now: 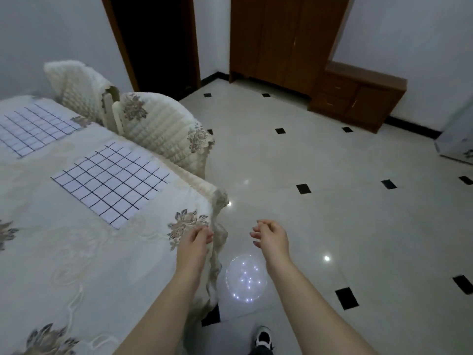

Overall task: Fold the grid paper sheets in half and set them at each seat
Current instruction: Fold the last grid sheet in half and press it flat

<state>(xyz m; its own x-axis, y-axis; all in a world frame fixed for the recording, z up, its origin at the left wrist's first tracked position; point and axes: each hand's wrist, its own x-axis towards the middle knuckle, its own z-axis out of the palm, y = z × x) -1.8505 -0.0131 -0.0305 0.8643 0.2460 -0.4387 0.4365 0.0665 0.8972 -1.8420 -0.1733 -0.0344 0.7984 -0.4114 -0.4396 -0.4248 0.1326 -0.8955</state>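
Two white grid paper sheets lie flat on the table. The nearer sheet (112, 184) sits by the table's right edge in front of a covered chair (163, 131). The farther sheet (35, 128) lies at the left, in front of a second covered chair (76, 84). My left hand (197, 238) hovers at the table's right corner, fingers loosely curled, holding nothing. Beyond the table's edge, my right hand (271, 235) hangs over the floor with its fingers loosely curled and apart; it is empty.
The table (76, 265) wears a cream embroidered cloth with lace trim hanging at the corner. Glossy tiled floor (332, 201) spreads to the right. A wooden wardrobe (286, 39) and low cabinet (358, 98) stand at the far wall, beside a dark doorway (156, 39).
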